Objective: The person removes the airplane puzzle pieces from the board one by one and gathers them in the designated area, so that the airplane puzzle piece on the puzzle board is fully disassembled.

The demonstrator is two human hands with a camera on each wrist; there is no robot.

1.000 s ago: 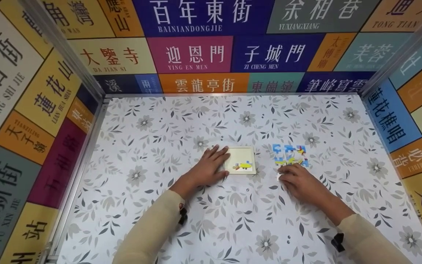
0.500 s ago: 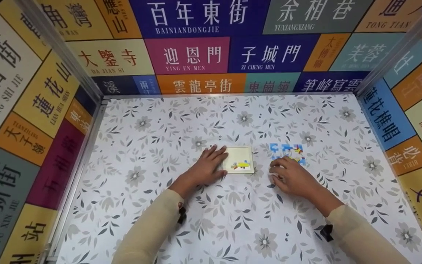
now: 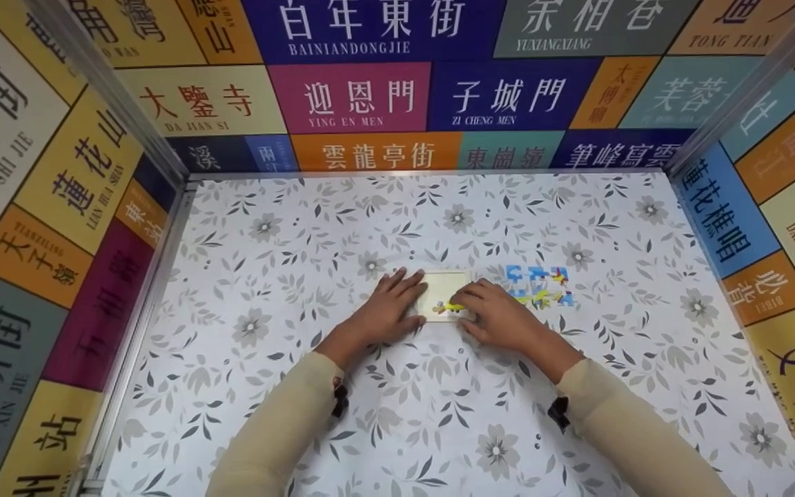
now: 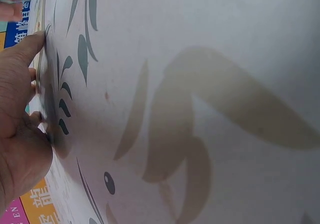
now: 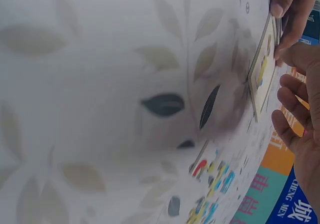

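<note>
A shallow cream puzzle tray (image 3: 444,278) lies on the table, with a few joined puzzle pieces (image 3: 439,308) at its near side, partly yellow. My left hand (image 3: 382,310) rests along the tray's left edge, fingers spread and thumb at the near corner. Over the tray's right side, my right hand (image 3: 504,319) has its fingers bent and thumb drawn in, pinching a puzzle piece that the fingertips mostly hide. In the right wrist view, its thumb and fingers (image 5: 290,86) are beside the tray (image 5: 254,91).
Several loose blue, yellow and red puzzle pieces (image 3: 539,275) lie in rows right of the tray, just beyond the right hand. The floral-covered table (image 3: 342,228) is bounded at the back and sides by panels with large characters (image 3: 363,96).
My right hand has moved left from the loose pieces to the tray's right side, carrying a piece. The left hand keeps its place on the tray's edge.
</note>
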